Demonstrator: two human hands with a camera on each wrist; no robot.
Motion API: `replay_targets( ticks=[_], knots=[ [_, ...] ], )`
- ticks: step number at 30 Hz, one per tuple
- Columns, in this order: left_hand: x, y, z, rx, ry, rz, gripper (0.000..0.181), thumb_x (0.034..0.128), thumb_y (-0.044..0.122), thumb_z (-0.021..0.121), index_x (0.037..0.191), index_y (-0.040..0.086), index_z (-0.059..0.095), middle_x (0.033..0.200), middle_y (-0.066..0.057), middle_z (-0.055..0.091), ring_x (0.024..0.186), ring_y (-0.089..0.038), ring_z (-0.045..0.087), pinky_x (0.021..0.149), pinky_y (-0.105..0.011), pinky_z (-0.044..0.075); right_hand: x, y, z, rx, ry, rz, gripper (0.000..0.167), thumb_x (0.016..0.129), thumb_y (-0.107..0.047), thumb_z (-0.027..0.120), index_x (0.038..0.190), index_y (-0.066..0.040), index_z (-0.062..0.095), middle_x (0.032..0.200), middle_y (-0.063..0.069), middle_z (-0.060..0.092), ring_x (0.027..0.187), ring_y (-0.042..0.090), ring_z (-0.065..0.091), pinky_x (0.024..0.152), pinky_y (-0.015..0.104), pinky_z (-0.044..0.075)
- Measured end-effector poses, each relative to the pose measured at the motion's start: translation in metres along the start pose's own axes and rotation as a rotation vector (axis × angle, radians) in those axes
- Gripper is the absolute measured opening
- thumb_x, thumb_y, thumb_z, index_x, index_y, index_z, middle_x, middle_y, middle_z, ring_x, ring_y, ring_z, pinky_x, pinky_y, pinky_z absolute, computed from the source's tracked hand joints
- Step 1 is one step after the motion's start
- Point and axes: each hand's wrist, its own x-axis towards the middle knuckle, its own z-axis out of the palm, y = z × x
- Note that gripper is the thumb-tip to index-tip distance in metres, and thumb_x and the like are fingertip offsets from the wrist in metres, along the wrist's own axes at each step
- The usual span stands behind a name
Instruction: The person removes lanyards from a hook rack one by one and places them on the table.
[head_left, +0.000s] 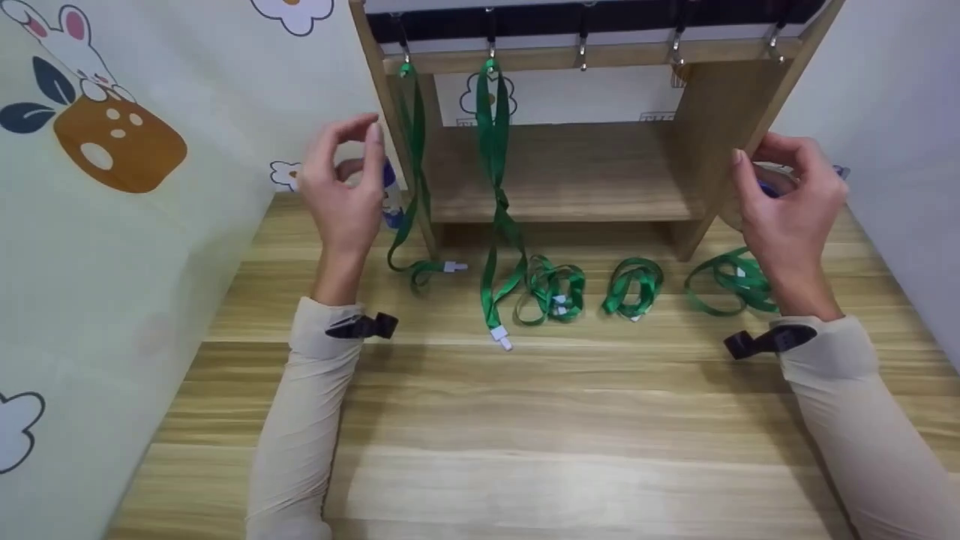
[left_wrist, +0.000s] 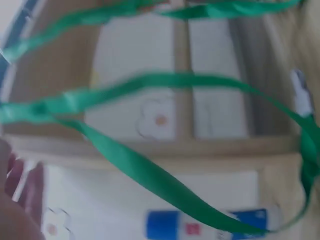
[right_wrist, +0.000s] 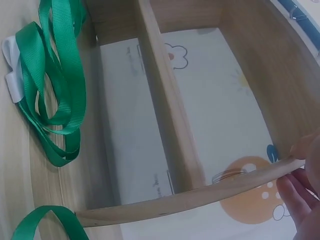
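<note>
In the head view, a wooden rack [head_left: 562, 161] stands at the far side of a wood-grain table [head_left: 570, 420], with a row of five metal hooks [head_left: 583, 56] across its upper part. Two green lanyards hang at the left of the row: the first lanyard [head_left: 418, 135] on the leftmost hook, and the second lanyard [head_left: 493, 142] on the next hook to the right. The lower ends of both reach the table, each with a white clip. Three further lanyards lie on the table from centre to right: a left coil [head_left: 570, 289], a middle coil [head_left: 649, 279] and a right coil [head_left: 720, 301] beside the right wrist. The left hand [head_left: 341, 165] is at the left side panel [head_left: 381, 82], thumb and fingers bent toward each other; whether it has hold of the panel cannot be told. A blue-and-white tube [head_left: 391, 196] is just beside this panel. The right hand [head_left: 795, 187] is at the right side panel [head_left: 739, 112]. In the left wrist view, which is blurred, the green straps cross in front of the rack, and only part of the left hand shows, near the panel edge. In the right wrist view, the right hand pinches the right side panel by its edge, thumb on the inner face, fingers on the outer.
</note>
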Motion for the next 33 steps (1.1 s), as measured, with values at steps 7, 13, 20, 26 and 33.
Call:
replay_targets(
  ticks=[7, 13, 20, 26, 33],
  knots=[
    [-0.007, 0.042, 0.014, -0.054, -0.220, 0.119, 0.026, 0.1016, 0.016, 0.078, 0.124, 0.004, 0.076, 0.105, -0.008, 0.080, 0.088, -0.015, 0.077, 0.076, -0.022, 0.066, 0.001, -0.002, 0.001, -0.016, 0.008, 0.010, 0.034, 0.100, -0.029, 0.080, 0.126, -0.009, 0.075, 0.123, 0.007, 0.078, 0.116, 0.011, 0.075, 0.101, 0.020, 0.061],
    [-0.025, 0.052, 0.035, 0.098, -0.560, -0.169, 0.052, 0.0991, 0.039, 0.081, 0.142, 0.011, 0.069, 0.115, -0.003, 0.082, 0.099, -0.011, 0.080, 0.088, -0.025, 0.067, 0.001, 0.001, 0.002, -0.016, 0.018, 0.013, 0.032, 0.099, -0.028, 0.080, 0.125, -0.009, 0.076, 0.123, 0.007, 0.078, 0.116, 0.010, 0.076, 0.101, 0.020, 0.062],
    [-0.041, 0.038, 0.058, 0.082, -0.612, -0.266, 0.038, 0.1007, 0.034, 0.080, 0.128, 0.008, 0.074, 0.111, -0.005, 0.083, 0.094, -0.013, 0.081, 0.085, -0.027, 0.068, 0.000, 0.001, 0.002, -0.010, 0.024, 0.012, 0.032, 0.099, -0.027, 0.080, 0.124, -0.008, 0.076, 0.123, 0.007, 0.078, 0.116, 0.011, 0.076, 0.101, 0.021, 0.062],
    [-0.046, 0.029, 0.065, -0.022, -0.557, -0.254, 0.021, 0.1029, 0.027, 0.077, 0.115, 0.011, 0.079, 0.104, -0.003, 0.082, 0.087, -0.013, 0.079, 0.084, -0.027, 0.068, -0.001, 0.001, 0.001, -0.002, 0.028, 0.014, 0.031, 0.099, -0.027, 0.080, 0.124, -0.009, 0.077, 0.122, 0.007, 0.078, 0.116, 0.011, 0.076, 0.101, 0.021, 0.062],
    [-0.034, 0.027, 0.049, -0.007, -0.473, -0.111, 0.018, 0.1030, 0.019, 0.077, 0.116, 0.007, 0.082, 0.106, -0.005, 0.084, 0.087, -0.014, 0.080, 0.083, -0.025, 0.068, 0.000, 0.002, 0.001, -0.009, 0.018, 0.010, 0.034, 0.099, -0.028, 0.081, 0.127, -0.010, 0.076, 0.125, 0.007, 0.078, 0.118, 0.011, 0.076, 0.102, 0.022, 0.061]
  ],
)
